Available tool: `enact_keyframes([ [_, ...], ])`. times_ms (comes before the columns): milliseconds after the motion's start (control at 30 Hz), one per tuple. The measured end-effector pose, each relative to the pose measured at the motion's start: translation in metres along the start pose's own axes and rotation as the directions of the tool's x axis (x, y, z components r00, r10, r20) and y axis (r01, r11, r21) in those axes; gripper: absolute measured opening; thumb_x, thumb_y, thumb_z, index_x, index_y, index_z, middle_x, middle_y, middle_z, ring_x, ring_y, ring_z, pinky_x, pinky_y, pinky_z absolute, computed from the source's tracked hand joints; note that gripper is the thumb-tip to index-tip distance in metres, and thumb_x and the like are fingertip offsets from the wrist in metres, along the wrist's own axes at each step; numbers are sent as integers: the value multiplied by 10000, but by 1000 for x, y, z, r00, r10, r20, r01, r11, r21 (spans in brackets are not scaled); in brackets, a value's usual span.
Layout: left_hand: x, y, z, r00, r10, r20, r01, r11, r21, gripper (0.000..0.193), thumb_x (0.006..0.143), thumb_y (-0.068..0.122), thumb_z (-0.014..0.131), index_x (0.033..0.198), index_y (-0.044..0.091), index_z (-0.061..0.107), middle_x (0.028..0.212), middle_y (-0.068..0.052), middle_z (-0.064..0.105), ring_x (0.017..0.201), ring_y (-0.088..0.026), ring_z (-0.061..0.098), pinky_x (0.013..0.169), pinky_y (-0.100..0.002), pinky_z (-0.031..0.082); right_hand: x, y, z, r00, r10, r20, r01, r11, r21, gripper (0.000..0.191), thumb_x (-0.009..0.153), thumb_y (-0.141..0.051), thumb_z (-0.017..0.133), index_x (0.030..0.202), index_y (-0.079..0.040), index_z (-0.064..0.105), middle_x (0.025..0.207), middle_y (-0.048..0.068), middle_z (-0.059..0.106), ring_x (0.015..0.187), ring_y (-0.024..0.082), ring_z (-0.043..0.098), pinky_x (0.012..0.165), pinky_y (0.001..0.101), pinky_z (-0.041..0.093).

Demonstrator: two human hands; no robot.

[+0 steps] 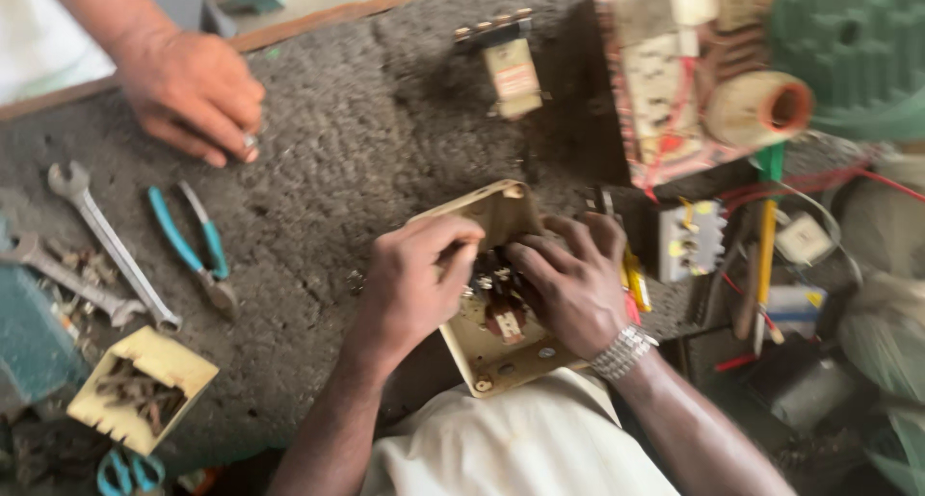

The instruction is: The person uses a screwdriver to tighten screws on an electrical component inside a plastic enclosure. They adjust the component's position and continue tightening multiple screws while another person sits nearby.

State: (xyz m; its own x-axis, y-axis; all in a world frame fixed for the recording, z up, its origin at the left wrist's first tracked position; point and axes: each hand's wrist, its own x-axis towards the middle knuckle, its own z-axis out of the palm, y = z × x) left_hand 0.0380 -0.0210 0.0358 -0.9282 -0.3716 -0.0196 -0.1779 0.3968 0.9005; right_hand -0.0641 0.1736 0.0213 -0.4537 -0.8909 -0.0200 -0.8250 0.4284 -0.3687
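I am seeing both hands working on the cream switch plate point(501, 356): left hand point(416, 282) grip pinching its dark parts point(493, 282), right hand point(570, 286) grip pressing beside them.

Plate point(487, 356) sits lower centre on bench point(337, 149), w/ left hand point(416, 282) & right hand point(570, 284) on it side by side. Pliers point(198, 255) & spanner point(111, 245) lie to frame left; open box point(145, 385) lower left. Another person's hand point(198, 96) rests upper left. Breaker point(691, 241) just right of right hand.
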Motion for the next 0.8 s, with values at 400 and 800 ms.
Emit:
enact_keyframes([
  [400,-97,-59,-15,872,-456,-175,180,634,-752,213,968,-7,550,1167,15,624,942,-98,635,776,-138,619,655,-258,500,-66,44,-60,825,506,-251,-293,763,576,410,772,96,691,1156,-47,707,1028,85,734,853,227,714,720,343,565],
  [800,-144,-80,19,821,-571,-4,383,557,-737,262,911,-8,501,1152,38,592,868,-76,619,681,-127,561,575,-257,444,-128,33,-6,775,631,-35,-627,774,84,662,711,-309,853,1259,-57,580,1108,184,621,844,393,680,678,488,567],
])
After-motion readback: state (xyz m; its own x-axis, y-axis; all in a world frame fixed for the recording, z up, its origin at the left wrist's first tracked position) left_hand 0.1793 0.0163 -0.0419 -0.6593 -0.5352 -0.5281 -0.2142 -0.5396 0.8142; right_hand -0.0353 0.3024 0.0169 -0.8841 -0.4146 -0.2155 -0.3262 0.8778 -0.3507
